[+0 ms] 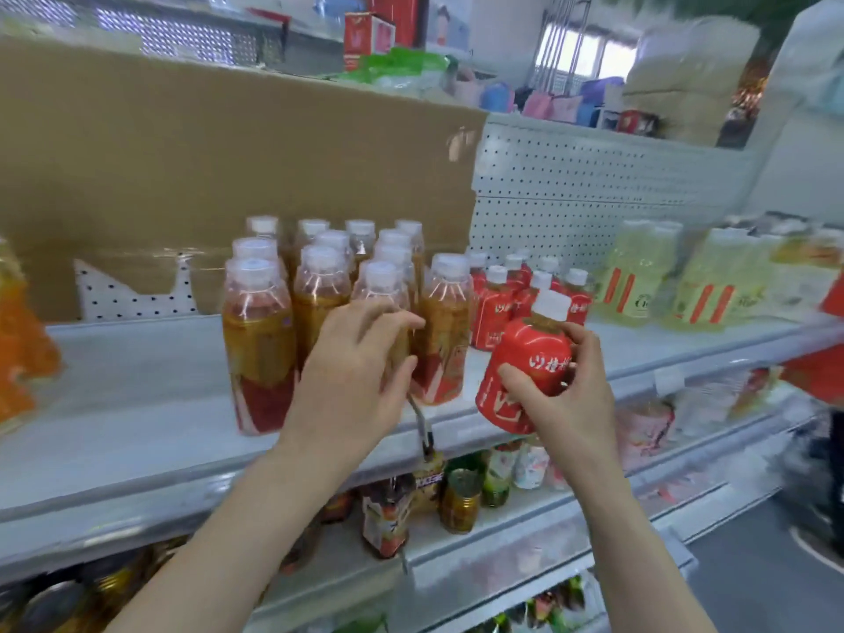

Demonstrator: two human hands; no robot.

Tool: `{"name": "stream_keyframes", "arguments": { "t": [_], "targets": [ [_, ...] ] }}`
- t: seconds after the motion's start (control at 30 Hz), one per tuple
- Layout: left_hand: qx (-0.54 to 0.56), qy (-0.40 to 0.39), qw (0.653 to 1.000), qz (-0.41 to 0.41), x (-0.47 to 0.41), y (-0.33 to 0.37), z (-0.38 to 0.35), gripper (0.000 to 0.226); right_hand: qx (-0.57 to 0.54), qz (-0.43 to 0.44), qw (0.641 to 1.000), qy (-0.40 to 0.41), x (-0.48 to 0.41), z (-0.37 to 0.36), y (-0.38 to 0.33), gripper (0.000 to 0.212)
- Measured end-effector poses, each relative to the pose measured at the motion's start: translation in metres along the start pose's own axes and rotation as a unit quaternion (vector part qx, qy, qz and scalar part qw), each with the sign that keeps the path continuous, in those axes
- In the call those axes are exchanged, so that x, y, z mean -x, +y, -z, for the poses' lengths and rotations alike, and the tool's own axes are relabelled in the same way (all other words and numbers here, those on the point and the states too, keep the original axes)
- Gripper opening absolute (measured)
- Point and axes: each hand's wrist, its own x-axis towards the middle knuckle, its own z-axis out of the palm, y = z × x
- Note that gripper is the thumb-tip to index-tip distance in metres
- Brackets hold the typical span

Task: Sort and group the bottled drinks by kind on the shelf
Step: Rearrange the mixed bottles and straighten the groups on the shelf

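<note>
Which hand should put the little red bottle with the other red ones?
The right hand: it holds the red bottle, close to the red group. The left hand grips an amber bottle.

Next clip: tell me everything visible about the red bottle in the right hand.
The red bottle is small and squat, seemingly plastic, with a full red wrap bearing white characters, a white cap and amber liquid at the neck. Capped, it is tilted, cap up and right, held off the shelf in front of matching red bottles. Only the right hand grips it, thumb on the front.
</note>
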Motion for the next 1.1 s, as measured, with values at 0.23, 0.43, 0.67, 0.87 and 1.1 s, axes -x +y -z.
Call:
{"name": "stream_keyframes", "arguments": {
  "t": [0.23, 0.43, 0.67, 0.87, 1.1],
  "targets": [
    [-0.17, 0.026, 0.985, -0.023, -0.046, 0.036, -0.083, 0.052, 0.079, 0.007, 0.997, -0.016, -0.118, 0.041, 0.087, 0.075],
    [-0.273, 0.029, 0.961, 0.03, -0.052, 0.033, -0.103, 0.07, 0.136, 0.066, 0.983, -0.109, -0.16, 0.014, 0.124, 0.082],
    [-0.301, 0.01, 0.953, 0.025, -0.048, 0.031, -0.103, 0.072, 0.164, 0.081, 0.978, -0.1, -0.176, -0.007, 0.135, 0.084],
    [-0.295, 0.006, 0.955, 0.025, -0.046, 0.029, -0.105, 0.07, 0.177, 0.074, 0.976, -0.101, -0.174, -0.011, 0.134, 0.084],
    [-0.302, 0.0, 0.953, 0.02, -0.044, 0.026, -0.105, 0.074, 0.212, 0.082, 0.969, -0.102, -0.172, -0.009, 0.132, 0.083]
  ]
}}
